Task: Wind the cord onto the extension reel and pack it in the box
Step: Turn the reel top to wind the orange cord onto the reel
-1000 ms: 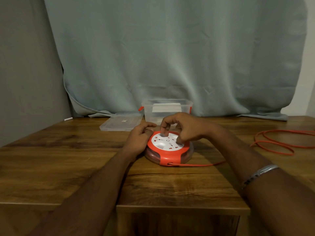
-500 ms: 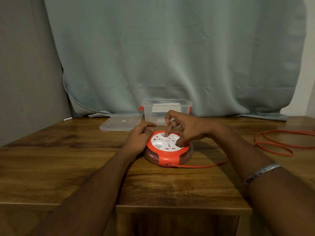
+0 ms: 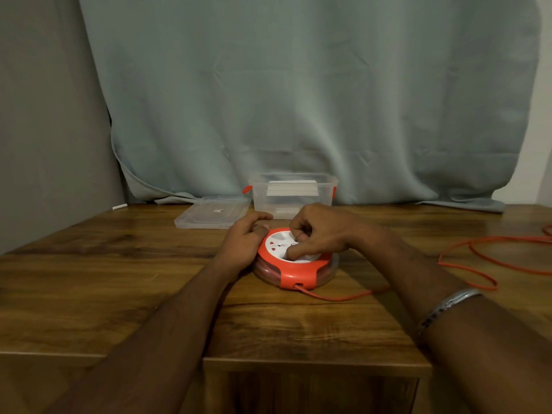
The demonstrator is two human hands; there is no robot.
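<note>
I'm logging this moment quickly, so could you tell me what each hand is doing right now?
Left hand: grips the left edge of the reel, steadying it.
Right hand: fingers curled on the reel's white top; whether it grips a knob cannot be told.

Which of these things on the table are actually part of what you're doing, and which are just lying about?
In use: extension reel, orange cord, clear box, its lid, left hand, right hand.
Lying about: small white stick, curtain.
</note>
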